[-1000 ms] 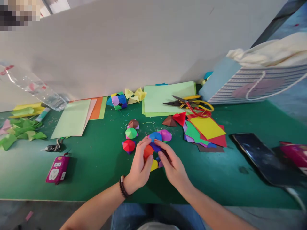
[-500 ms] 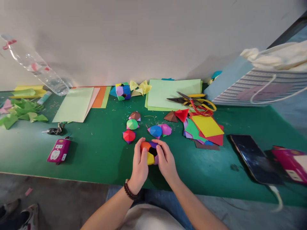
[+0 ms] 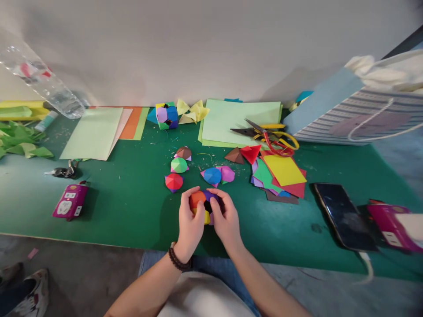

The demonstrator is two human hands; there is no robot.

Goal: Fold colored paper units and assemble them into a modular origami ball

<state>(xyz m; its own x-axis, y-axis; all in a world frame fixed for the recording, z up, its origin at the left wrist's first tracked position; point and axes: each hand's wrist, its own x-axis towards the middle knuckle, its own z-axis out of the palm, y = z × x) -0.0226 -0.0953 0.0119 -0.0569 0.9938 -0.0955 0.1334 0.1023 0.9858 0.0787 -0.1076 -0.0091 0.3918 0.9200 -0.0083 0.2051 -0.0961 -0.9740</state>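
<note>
Between my two hands is a folded paper ball (image 3: 198, 198) with orange, purple and yellow faces and a dark opening. My left hand (image 3: 191, 222) is closed round its left side, thumb on the near face. On the other side my right hand (image 3: 227, 220) grips it, thumb beside the dark opening. Just beyond lie small folded paper pieces: a red one (image 3: 173, 182), a green one (image 3: 179, 165), a brown one (image 3: 183, 153), a blue one (image 3: 212, 176) and a magenta one (image 3: 226, 174). The ball's underside is hidden.
Scissors (image 3: 269, 136) lie on pale green sheets (image 3: 241, 119), near stacked coloured paper (image 3: 286, 171). A second paper ball (image 3: 167, 115) sits by the wall. A phone (image 3: 343, 215) and striped bag (image 3: 363, 105) are right; a bottle (image 3: 49, 83), keys (image 3: 64, 171) and magenta packet (image 3: 71, 201) left.
The view has shifted slightly. Both hands still hold the paper ball; my right thumb has shifted a little over its dark opening, and less of the opening shows.
</note>
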